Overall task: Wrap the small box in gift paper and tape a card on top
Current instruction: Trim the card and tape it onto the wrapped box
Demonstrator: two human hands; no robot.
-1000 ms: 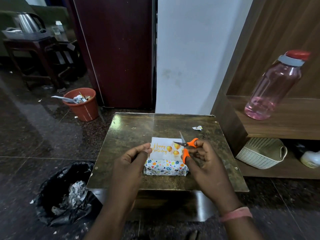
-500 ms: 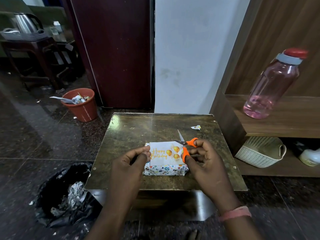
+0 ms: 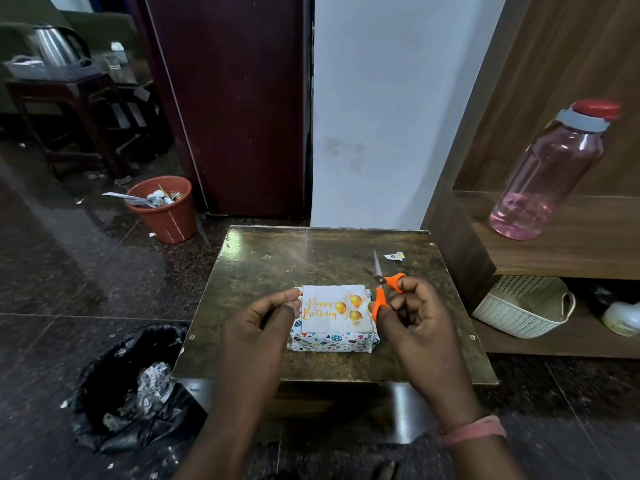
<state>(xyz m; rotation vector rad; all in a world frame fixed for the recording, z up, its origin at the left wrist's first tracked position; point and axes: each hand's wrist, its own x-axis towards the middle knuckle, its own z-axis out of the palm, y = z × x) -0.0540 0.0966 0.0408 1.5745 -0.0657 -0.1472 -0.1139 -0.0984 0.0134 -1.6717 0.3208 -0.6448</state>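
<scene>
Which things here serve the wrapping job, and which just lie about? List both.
For the job: wrapped box, birthday card, scissors, left hand, right hand.

Lying about: pink bottle, orange bucket, white basket, kettle, paper scrap.

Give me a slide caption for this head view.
Hands at the wrapped box: birthday card on top, orange scissors in right hand.

Bright wrapping and orange scissors stand out against a dark, mottled table.

The box (image 3: 332, 342) wears white gift paper dotted with multicoloured shapes; the card (image 3: 334, 308) on top is white with gold lettering and gold balloons. The scissors (image 3: 384, 289) have orange handles and grey blades. The table (image 3: 277, 268) is brown, speckled with gold. A pink wristband (image 3: 472, 429) circles one wrist. Nearby: a terracotta bin (image 3: 166, 213), a black bag (image 3: 114, 393), a pink bottle (image 3: 550, 171) capped red and grey, and a cream basket (image 3: 523, 306).
</scene>
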